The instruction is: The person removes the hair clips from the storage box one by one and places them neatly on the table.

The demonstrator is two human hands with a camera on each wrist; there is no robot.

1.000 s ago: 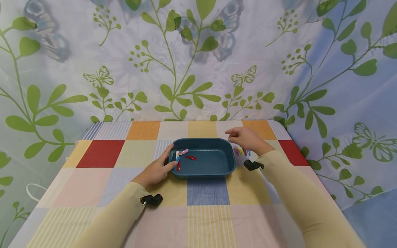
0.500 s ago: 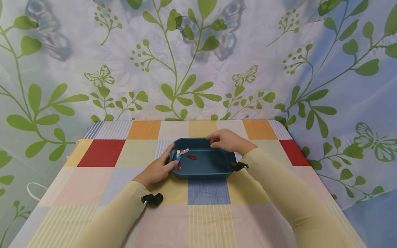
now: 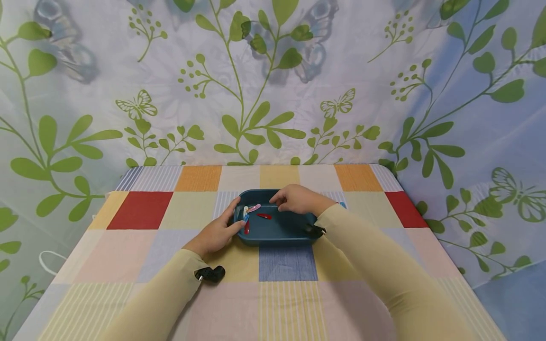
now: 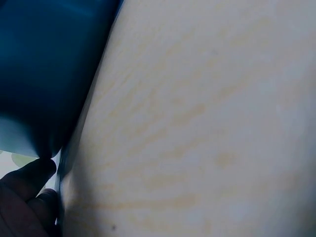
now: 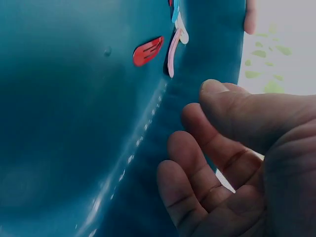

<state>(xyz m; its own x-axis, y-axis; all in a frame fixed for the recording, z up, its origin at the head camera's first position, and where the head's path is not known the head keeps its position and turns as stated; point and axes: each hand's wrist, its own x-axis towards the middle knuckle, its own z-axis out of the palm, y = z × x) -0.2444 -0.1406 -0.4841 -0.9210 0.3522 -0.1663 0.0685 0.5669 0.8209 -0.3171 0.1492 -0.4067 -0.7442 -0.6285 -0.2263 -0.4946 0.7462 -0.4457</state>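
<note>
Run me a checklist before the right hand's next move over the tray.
1. Tray steadied: ok, left hand grips its left end.
2. Right hand over tray: ok.
3. Clip in right hand: cannot tell, none shows between its fingers.
4. Clips inside tray spread apart: not ok, pink clip and white clip appear to touch.
5. Table right of tray in plain view: not ok, right sleeve covers part.

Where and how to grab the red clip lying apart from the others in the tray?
Probably pinch the red clip across its long edges near the wide rounded end, from above and the person's right. It lies flat on the floor of the blue tray; its narrow end is nearer the pink clip.
</note>
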